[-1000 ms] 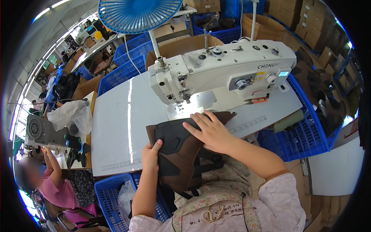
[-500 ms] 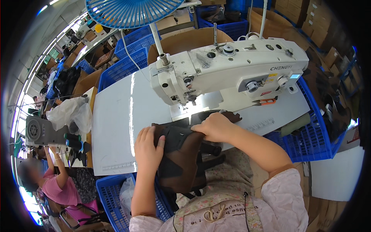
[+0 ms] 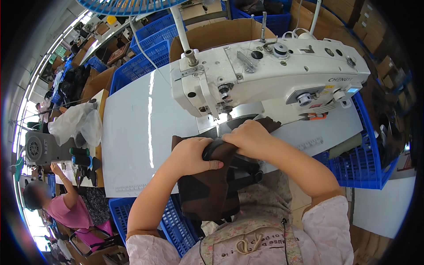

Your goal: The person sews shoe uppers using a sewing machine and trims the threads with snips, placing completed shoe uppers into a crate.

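A brown and black sewn piece of sheet material [image 3: 207, 198] lies over the near edge of the white sewing table [image 3: 128, 128] and hangs down toward my lap. My left hand [image 3: 193, 157] is closed on its folded upper part, thumb toward me. Close beside it, my right hand [image 3: 251, 139] grips the same piece with curled fingers. The far end of the piece reaches under the head of the white sewing machine [image 3: 265, 75], near its lit needle area [image 3: 226, 117]. Black straps [image 3: 245, 174] hang from the piece. My fingertips are partly hidden in the folds.
Orange-handled thread snips [image 3: 314, 116] lie right of the machine bed. Blue crates stand right [image 3: 357, 165] and below the table [image 3: 170, 225]. A blue fan [image 3: 128, 6] is overhead. At left, a person in pink [image 3: 70, 207] sits near thread spools [image 3: 80, 159].
My left hand has moved right and closed over the piece's fold, beside my right hand. The upper part of the piece is now bunched. The view has shifted slightly.
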Demonstrator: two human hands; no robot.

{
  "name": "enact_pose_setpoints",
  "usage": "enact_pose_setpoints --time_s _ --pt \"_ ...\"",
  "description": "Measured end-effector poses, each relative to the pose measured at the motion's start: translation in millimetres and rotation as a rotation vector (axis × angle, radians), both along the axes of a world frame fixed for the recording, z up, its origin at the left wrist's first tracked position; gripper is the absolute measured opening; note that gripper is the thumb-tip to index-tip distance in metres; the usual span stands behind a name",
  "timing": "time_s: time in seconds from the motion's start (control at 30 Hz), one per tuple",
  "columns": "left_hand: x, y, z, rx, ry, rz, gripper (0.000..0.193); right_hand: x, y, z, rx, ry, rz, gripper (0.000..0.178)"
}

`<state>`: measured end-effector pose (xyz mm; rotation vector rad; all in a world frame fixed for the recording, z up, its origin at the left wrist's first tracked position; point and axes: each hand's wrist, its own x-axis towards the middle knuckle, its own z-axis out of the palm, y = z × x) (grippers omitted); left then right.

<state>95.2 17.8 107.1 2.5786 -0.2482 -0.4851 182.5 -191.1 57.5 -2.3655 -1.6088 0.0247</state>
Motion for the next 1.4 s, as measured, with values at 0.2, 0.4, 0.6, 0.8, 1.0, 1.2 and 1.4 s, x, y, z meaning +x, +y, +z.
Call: enact_pose_setpoints --time_s 0.2,0.4,0.6,0.8,1.0,1.2,1.4 --pt "2.5 2.4 -8.3 0.019 -0.055 -0.031 0.066 -10.4 2.3 -0.2 -0.078 0.080 -0.109 0.041" --pt "9.1 2.4 -4.7 0.054 0.054 -0.053 0.069 -9.3 0.5 -9.1 0.046 0.146 -0.097 0.034" --pt "11.0 4.9 -9.2 0.011 0.010 -0.083 0.072 -4.1 -0.4 -11.5 0.107 0.162 -0.031 0.032" --pt "14.4 6.4 -9.2 0.022 0.028 -0.095 0.075 -3.1 -0.3 -14.9 0.157 0.148 -0.021 0.030" --pt "15.4 7.5 -9.1 0.014 0.031 -0.091 0.080 -3.0 -1.0 -18.1 0.190 0.107 -0.027 0.031" --pt "19.7 10.3 -7.7 0.022 0.067 -0.088 0.082 2.4 1.7 -14.1 0.115 0.115 0.003 0.034" --pt "24.0 13.8 -10.7 -0.007 0.045 -0.094 0.080 8.3 3.5 -9.2 0.016 0.144 0.001 0.046"
